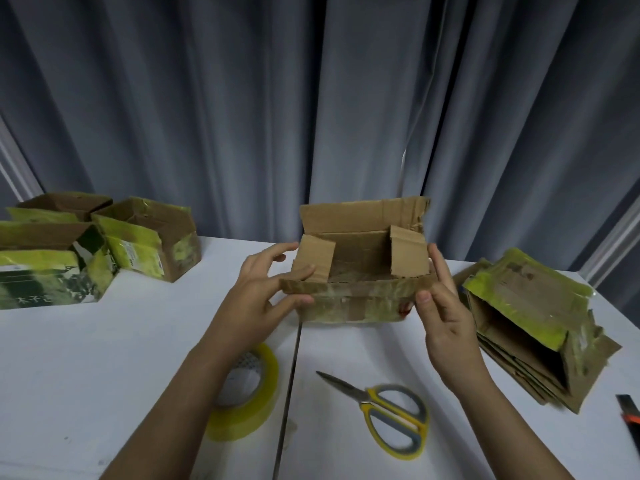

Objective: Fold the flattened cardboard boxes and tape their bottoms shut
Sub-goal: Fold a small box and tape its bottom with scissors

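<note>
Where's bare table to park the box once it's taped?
Widest bare patch: left table, between the folded boxes and the tape roll. A smaller gap lies between the scissors and the flat stack. Crowded: the centre front, with tape roll, scissors and both forearms.

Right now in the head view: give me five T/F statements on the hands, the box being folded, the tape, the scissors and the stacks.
1. Both hands grip the open brown cardboard box: left hand, right hand. True.
2. The yellow-handled scissors lie inside that box. False: they lie on the white table, nearer the person than the box.
3. The roll of yellowish clear tape lies on the table under the left forearm. True.
4. The stack of flattened cardboard boxes is to the left of the box. False: it is to the right.
5. The folded boxes with green tape stand at far left. True.
</note>
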{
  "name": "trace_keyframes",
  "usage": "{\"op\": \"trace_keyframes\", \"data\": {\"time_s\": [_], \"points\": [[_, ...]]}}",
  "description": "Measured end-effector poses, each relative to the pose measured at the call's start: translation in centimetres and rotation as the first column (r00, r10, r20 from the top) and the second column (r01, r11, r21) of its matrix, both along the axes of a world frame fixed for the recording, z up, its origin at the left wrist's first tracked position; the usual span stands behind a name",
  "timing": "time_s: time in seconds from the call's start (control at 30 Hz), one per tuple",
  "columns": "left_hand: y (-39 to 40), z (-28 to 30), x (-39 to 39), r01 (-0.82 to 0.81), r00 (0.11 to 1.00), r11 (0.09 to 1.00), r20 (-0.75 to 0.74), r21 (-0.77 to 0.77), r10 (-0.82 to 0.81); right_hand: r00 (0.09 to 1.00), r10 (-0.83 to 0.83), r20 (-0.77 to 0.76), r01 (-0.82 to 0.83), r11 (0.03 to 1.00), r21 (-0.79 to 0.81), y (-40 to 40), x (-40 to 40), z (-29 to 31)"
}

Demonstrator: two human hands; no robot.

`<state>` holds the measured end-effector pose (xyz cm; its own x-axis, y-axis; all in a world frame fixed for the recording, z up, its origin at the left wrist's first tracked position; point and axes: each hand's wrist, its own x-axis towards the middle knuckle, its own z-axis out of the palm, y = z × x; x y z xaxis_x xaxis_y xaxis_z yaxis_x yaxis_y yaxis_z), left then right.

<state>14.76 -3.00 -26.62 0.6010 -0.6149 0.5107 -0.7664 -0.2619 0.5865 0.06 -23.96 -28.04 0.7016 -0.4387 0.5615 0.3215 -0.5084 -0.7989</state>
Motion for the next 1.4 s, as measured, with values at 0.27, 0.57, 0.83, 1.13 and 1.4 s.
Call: {"op": "trace_keyframes", "data": {"time_s": [0.27,0.57,0.83,1.13,1.4], "points": [[-2.6,-1.1,-3.0,-0.116,0.909,0.924,-0.414,-0.363,-0.048,0.997,-0.037,0.063,0.024,0.978,0.205,1.1,0.6,-0.6],[-3.7,-2.2,-2.7,-0.420,0.756,0.861,-0.636,-0.288,0.155,0.984,-0.158,0.077,0.134,0.957,0.259,3.0,1.0,-0.9],[-3.3,-1.5,-2.5,-0.359,0.858,0.880,-0.481,-0.312,0.179,0.995,-0.033,-0.096,0.047,0.986,0.158,-0.3,1.0,-1.0],[-2.8,-1.9,-2.4,-0.225,0.865,0.942,-0.497,-0.247,0.076,0.998,0.003,-0.055,-0.009,0.994,-0.105,1.1,0.6,-1.0],[-2.5,-0.5,-3.3,-0.129,0.944,0.972,-0.325,-0.195,0.061,0.999,-0.045,-0.006,0.045,0.963,0.264,1.7,0.8,-1.5]]}}
